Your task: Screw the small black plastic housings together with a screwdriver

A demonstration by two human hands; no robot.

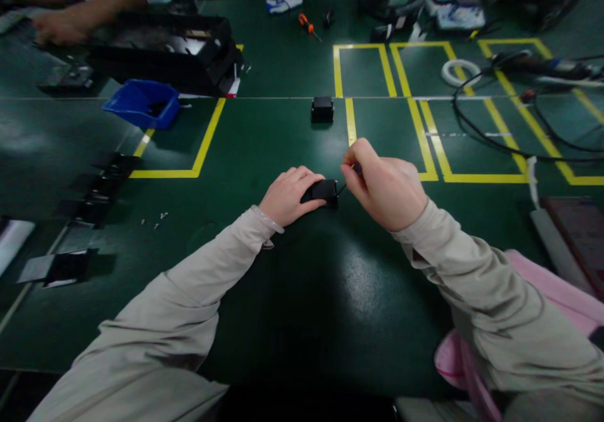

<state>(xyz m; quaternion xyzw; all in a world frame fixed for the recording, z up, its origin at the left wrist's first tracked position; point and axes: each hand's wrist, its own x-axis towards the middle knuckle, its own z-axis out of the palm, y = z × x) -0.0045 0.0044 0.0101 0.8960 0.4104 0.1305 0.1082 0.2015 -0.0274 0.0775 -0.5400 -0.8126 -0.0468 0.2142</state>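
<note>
On the green table, my left hand (293,197) grips a small black block (324,190) between thumb and fingers, its right end showing. To the right of it, my right hand (384,186) is closed around the dark handle of a thin tool (357,169). The tool's narrow shaft points down and left to the block's right end; whether the tip touches is too small to tell. A similar black block (322,110) sits farther back, untouched. Several small screws (160,216) lie left of my left hand.
A blue bin (144,104) and a black case (165,51) stand at back left, near another person's hand (59,27). Black parts (97,189) line the left side. An orange screwdriver (306,24) lies at the back. A white tape roll (461,72) and black cables (491,134) lie right.
</note>
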